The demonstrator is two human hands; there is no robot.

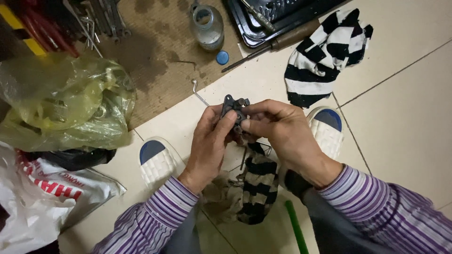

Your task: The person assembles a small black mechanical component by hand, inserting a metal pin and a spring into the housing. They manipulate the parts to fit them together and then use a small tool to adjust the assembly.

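My left hand and my right hand together grip a small dark metal part with lugs and bolts at its top, held above the tiled floor. Fingers of both hands wrap around its lower half and hide it. A black-and-white striped rag lies on the floor just under my wrists, beside a dirty grey cloth. Both sleeves are purple striped.
A second striped rag lies at upper right near a black tray and a wooden-handled screwdriver. A clear jar, blue cap, bent hex key, yellow plastic bag, white bag, green rod, two sandals.
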